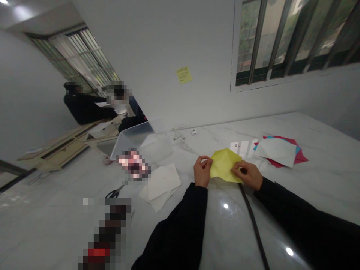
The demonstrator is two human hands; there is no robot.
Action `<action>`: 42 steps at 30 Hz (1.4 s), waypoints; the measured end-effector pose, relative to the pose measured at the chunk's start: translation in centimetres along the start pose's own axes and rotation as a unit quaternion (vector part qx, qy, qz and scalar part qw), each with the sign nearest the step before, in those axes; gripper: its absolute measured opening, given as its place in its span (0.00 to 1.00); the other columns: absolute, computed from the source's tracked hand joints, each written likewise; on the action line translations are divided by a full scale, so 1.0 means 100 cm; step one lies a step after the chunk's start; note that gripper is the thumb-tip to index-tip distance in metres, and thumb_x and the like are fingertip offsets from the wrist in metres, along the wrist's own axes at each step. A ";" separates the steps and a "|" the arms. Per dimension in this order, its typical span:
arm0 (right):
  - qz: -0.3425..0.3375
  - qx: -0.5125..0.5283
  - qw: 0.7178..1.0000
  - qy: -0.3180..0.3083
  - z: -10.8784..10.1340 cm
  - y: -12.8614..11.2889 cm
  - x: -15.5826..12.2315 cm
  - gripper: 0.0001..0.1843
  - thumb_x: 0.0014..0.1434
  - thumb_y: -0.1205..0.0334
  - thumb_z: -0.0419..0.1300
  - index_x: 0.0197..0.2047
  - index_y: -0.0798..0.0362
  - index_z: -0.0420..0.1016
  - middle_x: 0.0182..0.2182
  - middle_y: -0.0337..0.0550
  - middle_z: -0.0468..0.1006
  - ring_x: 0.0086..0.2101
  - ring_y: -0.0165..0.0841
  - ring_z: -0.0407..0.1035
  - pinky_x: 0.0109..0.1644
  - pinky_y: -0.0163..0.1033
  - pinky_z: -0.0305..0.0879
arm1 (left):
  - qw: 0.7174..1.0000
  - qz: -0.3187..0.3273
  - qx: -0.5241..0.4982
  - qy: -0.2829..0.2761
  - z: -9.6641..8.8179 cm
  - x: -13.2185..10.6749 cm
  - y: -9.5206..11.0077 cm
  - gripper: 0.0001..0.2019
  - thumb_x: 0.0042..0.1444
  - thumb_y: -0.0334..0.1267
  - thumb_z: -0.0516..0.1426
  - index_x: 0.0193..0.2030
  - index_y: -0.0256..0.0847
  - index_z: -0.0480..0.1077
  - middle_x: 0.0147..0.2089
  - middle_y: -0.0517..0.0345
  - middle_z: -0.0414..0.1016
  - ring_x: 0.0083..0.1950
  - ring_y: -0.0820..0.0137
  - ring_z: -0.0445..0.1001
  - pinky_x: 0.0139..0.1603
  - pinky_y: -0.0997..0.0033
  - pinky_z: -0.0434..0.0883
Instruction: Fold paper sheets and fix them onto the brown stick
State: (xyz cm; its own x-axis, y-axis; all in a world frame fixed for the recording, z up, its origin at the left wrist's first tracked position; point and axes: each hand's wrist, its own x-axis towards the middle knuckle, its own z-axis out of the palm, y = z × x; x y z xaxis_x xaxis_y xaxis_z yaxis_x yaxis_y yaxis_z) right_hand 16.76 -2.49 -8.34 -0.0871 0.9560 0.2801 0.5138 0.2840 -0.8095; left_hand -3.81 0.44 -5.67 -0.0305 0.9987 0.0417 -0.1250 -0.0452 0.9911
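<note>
A yellow sheet of paper (223, 165), partly folded, lies between my hands on the white marble table (323, 176). My left hand (201, 171) pinches its left corner with thumb and fingers closed. My right hand (249, 174) grips its right edge, fingers curled on the paper. Both my sleeves are black.
A stack of red, blue and white sheets (279, 150) lies to the right. White sheets (161, 184) and black scissors (114, 193) lie to the left, near a clear plastic box (132, 140). A dark cable (254, 225) runs toward me. Two people sit at a far bench (70, 144).
</note>
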 end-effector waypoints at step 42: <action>0.156 0.370 0.913 0.068 -0.011 0.019 0.014 0.32 0.45 0.49 0.70 0.53 0.50 0.76 0.25 0.36 0.70 0.29 0.33 0.70 0.32 0.40 0.70 | 0.955 -0.143 -0.246 -0.088 -0.007 0.006 0.001 0.29 0.43 0.30 0.67 0.55 0.37 0.71 0.57 0.47 0.73 0.54 0.63 0.74 0.56 0.65 0.70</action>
State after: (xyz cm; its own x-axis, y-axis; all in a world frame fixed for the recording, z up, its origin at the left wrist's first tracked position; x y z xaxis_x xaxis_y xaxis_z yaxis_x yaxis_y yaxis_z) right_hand 18.53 -0.73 -8.91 0.0981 0.9952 -0.0031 -0.2264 0.0193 -0.9738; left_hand -4.52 0.98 -5.65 0.2370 0.9586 -0.1580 -0.5544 0.2670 0.7883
